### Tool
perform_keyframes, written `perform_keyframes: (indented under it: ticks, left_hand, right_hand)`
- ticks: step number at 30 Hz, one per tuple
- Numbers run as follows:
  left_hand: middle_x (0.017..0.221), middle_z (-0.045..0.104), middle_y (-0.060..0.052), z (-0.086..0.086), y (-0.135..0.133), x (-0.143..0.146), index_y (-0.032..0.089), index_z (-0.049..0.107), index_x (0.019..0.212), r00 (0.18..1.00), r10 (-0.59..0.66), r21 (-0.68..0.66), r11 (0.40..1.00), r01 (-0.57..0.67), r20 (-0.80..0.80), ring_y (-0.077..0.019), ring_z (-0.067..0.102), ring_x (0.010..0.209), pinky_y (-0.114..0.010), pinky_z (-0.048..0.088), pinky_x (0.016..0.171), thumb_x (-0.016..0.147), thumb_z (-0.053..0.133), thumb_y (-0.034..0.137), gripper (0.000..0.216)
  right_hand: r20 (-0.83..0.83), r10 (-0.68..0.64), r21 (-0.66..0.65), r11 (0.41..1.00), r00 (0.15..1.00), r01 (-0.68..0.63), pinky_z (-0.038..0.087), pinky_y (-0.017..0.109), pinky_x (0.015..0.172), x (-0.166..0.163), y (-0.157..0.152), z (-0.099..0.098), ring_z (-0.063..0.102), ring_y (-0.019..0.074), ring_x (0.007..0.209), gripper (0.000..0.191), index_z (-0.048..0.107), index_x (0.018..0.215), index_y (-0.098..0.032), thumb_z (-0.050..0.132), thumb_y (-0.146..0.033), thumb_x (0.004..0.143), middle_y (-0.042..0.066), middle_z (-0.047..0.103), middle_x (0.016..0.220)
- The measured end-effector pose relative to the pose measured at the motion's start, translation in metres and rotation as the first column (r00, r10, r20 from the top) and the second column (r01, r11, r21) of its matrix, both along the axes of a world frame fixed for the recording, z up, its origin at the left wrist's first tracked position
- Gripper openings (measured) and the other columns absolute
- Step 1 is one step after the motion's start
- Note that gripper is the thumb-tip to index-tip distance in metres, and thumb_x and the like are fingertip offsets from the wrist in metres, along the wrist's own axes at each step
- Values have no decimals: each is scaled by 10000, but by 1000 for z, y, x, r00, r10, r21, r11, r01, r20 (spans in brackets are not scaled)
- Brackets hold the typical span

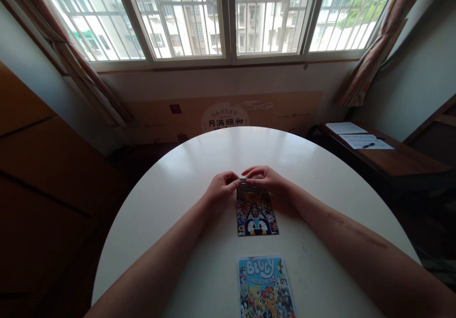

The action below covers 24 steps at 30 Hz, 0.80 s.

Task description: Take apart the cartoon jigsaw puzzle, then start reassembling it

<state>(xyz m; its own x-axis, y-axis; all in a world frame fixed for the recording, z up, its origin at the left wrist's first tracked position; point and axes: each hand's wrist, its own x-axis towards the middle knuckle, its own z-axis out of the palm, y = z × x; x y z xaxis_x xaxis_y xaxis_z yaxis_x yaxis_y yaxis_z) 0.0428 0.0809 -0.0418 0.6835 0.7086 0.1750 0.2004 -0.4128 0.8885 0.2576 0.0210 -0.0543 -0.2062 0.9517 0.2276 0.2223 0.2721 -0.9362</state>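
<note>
My left hand (225, 186) and my right hand (264, 177) come together over the middle of the white round table (153, 223). Their fingertips pinch a small pale grey piece (242, 180), whose exact kind is too small to tell. Just below it lies a dark rectangular picture panel (255, 213), crowded with small colourful figures and a large blue cartoon dog face at its near end. The fingers partly cover the panel's far edge. Nearer to me lies a light blue picture sheet (265, 287) headed "Bluey Fanzine Project", cut off by the bottom of the view.
Behind the table, a tan printed board (153, 113) leans below the barred window (178, 18). To the right, papers (366, 141) and a black pen (368, 145) rest on a dark wooden bench (416, 159). An orange-brown cabinet (42, 166) stands at left.
</note>
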Motion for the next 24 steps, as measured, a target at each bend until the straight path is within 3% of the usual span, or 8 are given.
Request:
perform_keyframes:
  ticks: [9,24]
  left_hand:
    - [729,669,-44,-2,2,0,156,665,772,999,32,-40,999,-31,35,-200,606,725,-308,482,690,755,648,385,230]
    - [721,652,-29,1,-2,3,174,651,753,994,99,40,994,-97,-54,-196,587,715,-296,464,663,768,612,366,197]
  right_hand:
    - [14,-7,22,1000,1000,6,539,407,964,-1,2,-1,644,221,1053,353,762,883,-152,767,-486,769,117,673,1133]
    - [0,4,45,999,1000,-4,534,410,975,0,0,-2,644,218,1061,345,778,910,-164,777,-479,769,115,671,1134]
